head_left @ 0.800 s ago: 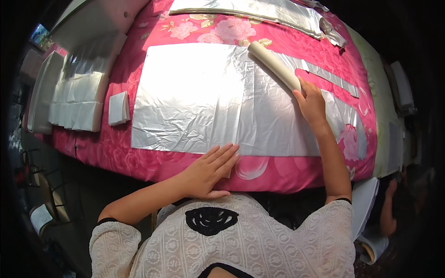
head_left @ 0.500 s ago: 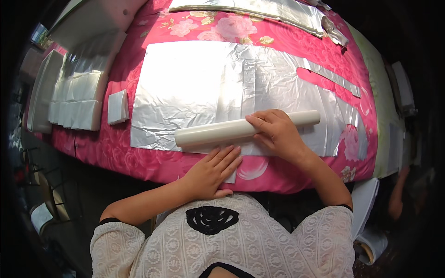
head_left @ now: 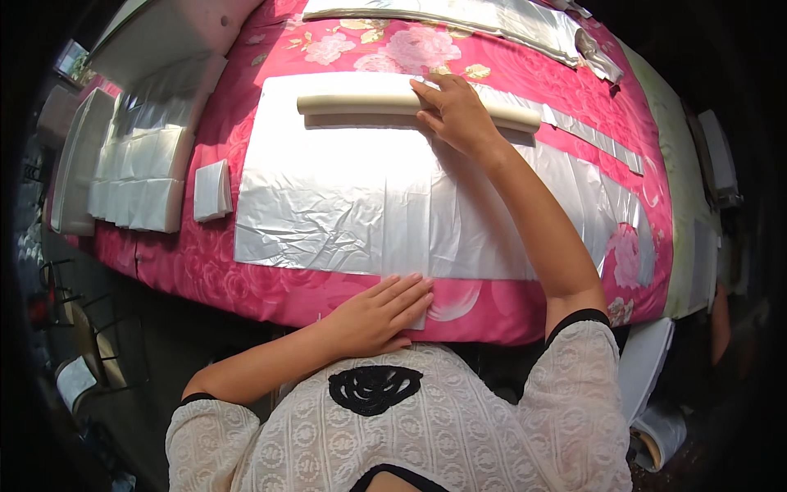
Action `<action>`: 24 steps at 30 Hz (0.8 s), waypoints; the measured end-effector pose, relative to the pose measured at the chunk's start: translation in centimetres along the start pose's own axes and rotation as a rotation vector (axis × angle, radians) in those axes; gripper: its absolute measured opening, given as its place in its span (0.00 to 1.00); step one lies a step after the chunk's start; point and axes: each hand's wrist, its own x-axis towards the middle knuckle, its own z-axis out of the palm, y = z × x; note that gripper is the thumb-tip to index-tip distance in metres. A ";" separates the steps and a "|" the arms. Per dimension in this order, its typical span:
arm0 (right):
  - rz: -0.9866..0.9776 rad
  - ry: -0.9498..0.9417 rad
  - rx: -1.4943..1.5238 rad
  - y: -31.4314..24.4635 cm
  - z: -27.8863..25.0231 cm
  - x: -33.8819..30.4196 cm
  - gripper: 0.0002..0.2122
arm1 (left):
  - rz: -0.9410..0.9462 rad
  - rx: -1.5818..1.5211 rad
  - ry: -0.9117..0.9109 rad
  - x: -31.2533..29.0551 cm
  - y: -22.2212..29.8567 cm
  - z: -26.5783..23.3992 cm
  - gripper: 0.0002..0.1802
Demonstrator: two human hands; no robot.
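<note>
Thin silvery-white plastic bags [head_left: 328,217] lie flat in a layer, with long handle strips at the right end. Across their far edge rests a smooth white tube [head_left: 352,104], a little tilted, its right end nearer me. My right hand [head_left: 459,115] grips the tube right of its middle, thumb on the near side and fingers over the top; its arm casts a shadow on the plastic. My left hand [head_left: 373,316] lies flat at the near table edge, fingers stretched out over a narrow strip of plastic, most of which is hidden under the palm.
A pink flowered cloth [head_left: 484,316] covers the table. Small folded plastic packets [head_left: 135,184] stand in rows at the left, with one separate packet [head_left: 212,190] closer to the bags. Along the far side lies a long folded plastic bundle [head_left: 459,16]. A chair [head_left: 78,381] stands lower left.
My right hand has moved the tube away from me, from the near part of the bags to their far edge. The left hand stays nearly in place.
</note>
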 end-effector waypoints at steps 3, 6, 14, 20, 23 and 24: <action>-0.081 0.053 0.090 -1.5 -0.8 -1.5 0.19 | 0.039 -0.046 0.146 -1.0 -0.4 0.2 0.35; -0.100 -0.268 0.355 -5.5 -3.1 -5.8 0.20 | 0.101 -0.029 0.253 -1.6 -0.7 1.1 0.25; -0.183 -0.344 0.360 -10.4 -4.8 -12.4 0.21 | 0.121 -0.148 0.384 -1.3 -0.8 0.2 0.14; -0.069 -0.210 0.343 -10.7 -3.5 -13.0 0.17 | 0.101 -0.211 0.450 -0.2 -2.2 -3.3 0.26; -0.032 -0.166 0.356 -10.9 -3.4 -12.9 0.16 | -0.006 -0.023 0.345 0.2 -3.5 -4.1 0.33; -0.023 -0.151 0.355 -11.0 -3.3 -12.9 0.16 | -0.039 0.032 0.332 0.3 -3.8 -3.8 0.34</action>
